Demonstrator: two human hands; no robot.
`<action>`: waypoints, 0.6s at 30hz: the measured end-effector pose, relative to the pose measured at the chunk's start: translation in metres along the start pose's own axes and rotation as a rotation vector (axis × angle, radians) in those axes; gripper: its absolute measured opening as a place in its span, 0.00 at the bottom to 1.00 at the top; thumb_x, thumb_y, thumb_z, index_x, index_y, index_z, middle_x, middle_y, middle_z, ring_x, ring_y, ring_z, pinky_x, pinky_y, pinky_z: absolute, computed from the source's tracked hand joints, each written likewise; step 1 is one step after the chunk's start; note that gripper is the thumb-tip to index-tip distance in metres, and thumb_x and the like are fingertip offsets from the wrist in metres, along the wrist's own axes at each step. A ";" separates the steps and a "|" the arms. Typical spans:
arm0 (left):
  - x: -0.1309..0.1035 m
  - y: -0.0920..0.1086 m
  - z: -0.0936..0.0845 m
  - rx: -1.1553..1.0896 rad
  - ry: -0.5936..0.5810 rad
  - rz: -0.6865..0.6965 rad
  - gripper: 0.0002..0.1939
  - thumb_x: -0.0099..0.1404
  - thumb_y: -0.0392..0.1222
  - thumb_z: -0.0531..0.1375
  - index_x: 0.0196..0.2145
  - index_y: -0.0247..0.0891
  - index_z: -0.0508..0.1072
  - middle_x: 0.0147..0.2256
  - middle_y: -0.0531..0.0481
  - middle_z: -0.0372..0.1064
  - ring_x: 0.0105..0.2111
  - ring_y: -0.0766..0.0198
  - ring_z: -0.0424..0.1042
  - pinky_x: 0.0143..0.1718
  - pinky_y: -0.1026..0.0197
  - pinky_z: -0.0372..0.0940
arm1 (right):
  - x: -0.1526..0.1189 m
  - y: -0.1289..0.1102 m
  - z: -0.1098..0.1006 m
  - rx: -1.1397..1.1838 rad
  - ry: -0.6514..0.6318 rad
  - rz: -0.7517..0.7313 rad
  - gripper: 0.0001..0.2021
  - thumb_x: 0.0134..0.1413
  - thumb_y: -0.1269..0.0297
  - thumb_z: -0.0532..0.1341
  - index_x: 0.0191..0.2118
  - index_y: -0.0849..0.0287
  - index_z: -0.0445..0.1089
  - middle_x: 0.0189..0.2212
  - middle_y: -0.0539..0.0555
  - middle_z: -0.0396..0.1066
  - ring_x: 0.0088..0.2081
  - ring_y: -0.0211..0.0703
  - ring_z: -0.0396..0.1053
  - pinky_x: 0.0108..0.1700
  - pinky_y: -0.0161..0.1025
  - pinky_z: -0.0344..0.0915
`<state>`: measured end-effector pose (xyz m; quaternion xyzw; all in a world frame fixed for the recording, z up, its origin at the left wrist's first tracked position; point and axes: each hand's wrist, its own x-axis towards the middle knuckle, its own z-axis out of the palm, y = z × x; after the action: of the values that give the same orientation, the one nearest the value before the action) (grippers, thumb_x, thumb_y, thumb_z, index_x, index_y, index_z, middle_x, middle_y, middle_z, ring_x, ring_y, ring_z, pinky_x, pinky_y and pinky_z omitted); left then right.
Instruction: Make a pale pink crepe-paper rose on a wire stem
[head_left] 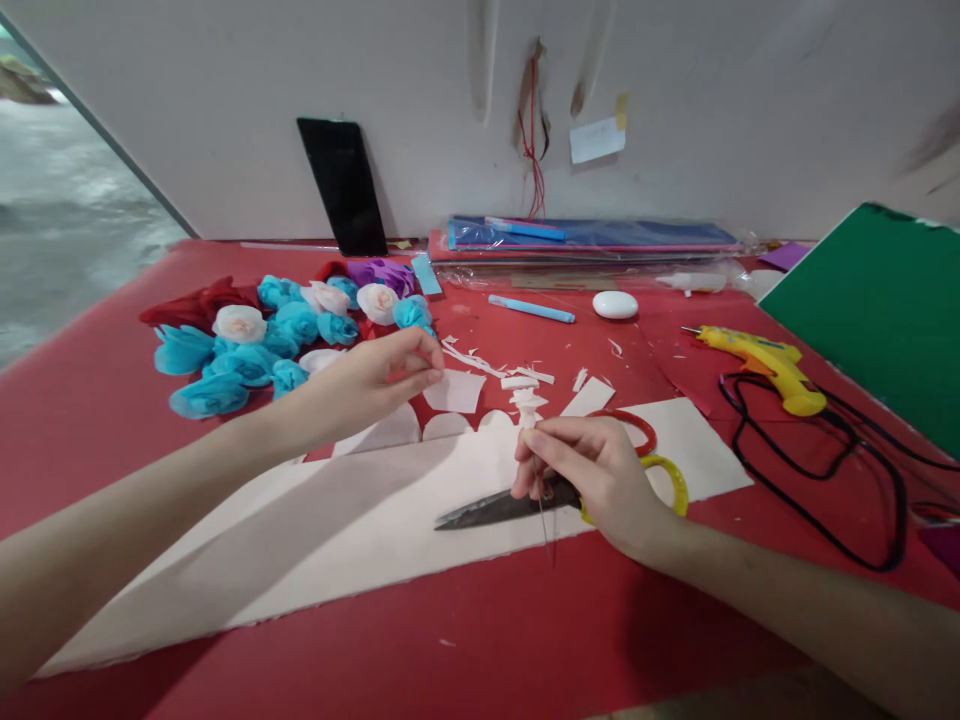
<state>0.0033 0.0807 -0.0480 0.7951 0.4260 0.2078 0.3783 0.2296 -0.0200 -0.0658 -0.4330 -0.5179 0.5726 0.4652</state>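
Observation:
My right hand (589, 470) pinches a thin wire stem with a small white crepe-paper flower bud (529, 405) at its top, and the wire points down below the fingers. Beneath that hand lies a pair of scissors (487, 508) with dark blades and a red and a yellow handle loop. My left hand (394, 370) is raised to the left, thumb and index tips together; whatever is between them, if anything, is too small to make out. Just beyond its fingertips is a cut white paper piece (459, 392). A long white crepe-paper sheet (300, 560) stretches under both hands.
Blue, white, red and purple paper flowers (247, 360) are heaped at left. A yellow glue gun (757, 360) with black cord lies right, near a green board (870, 310). Behind are a phone (345, 190), a light-blue pen (531, 309), a white oval object (615, 305) and wrapped sheets (600, 235).

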 end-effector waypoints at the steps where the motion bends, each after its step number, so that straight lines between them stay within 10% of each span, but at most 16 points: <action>1: -0.002 0.003 0.000 -0.038 0.030 0.001 0.16 0.70 0.48 0.59 0.51 0.36 0.70 0.49 0.45 0.71 0.43 0.56 0.74 0.44 0.49 0.73 | 0.000 0.000 0.000 -0.006 0.001 -0.009 0.14 0.57 0.56 0.62 0.26 0.60 0.71 0.19 0.52 0.74 0.20 0.34 0.67 0.24 0.32 0.65; 9: -0.022 0.034 0.012 -0.211 0.053 0.066 0.08 0.69 0.42 0.56 0.32 0.38 0.68 0.26 0.56 0.65 0.24 0.70 0.66 0.24 0.67 0.63 | -0.001 -0.001 0.002 -0.140 -0.022 -0.157 0.15 0.64 0.60 0.58 0.28 0.60 0.73 0.23 0.50 0.70 0.25 0.34 0.66 0.28 0.33 0.65; 18: -0.051 0.059 0.018 -0.179 0.181 0.200 0.06 0.69 0.40 0.55 0.37 0.49 0.72 0.32 0.59 0.71 0.30 0.70 0.71 0.28 0.69 0.66 | -0.018 -0.024 0.007 -0.622 -0.014 -0.631 0.14 0.69 0.62 0.53 0.34 0.57 0.72 0.40 0.56 0.75 0.34 0.38 0.71 0.36 0.34 0.70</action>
<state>0.0177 0.0095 -0.0139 0.7745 0.3570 0.3526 0.3853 0.2285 -0.0385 -0.0414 -0.3693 -0.7756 0.2224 0.4611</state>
